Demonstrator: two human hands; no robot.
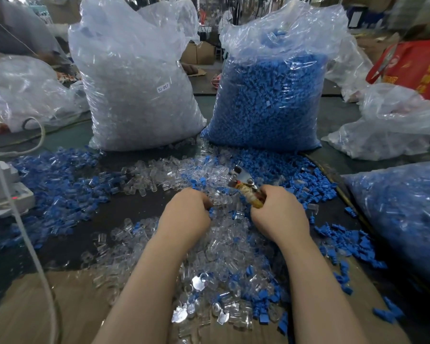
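- The right hand (278, 214) is clenched round the cord-wrapped handles of a pair of pliers (243, 181). The metal head points away from the palm, over the heap.
- The left hand (186, 214) is curled on a small part (210, 211), level with the pliers' handles and just to their left. Only a blue edge shows past the fingertips, so I cannot tell what else the part includes.
- Directly under both grips lies a heap of clear plastic caps (221, 256), with a few shiny flakes in it nearer the person.
- Loose blue plugs (271, 165) lie just beyond the pliers' head.
- Well left of the left hand's grip is a spread of blue-and-clear pieces (60, 180). A bag of similar mixed pieces (402, 214) lies well right of the pliers. Both look like finished work, so a fair amount seems done.
- Far beyond the grips stand a sack of clear caps (134, 83) and a sack of blue plugs (271, 95). Both are nearly full, so I judge that most of the job is left.
- A white label (163, 87) on the clear-cap sack reads "SJ-017".
- A red bag (412, 68), far right of the pliers, carries yellow characters too blurred to read.
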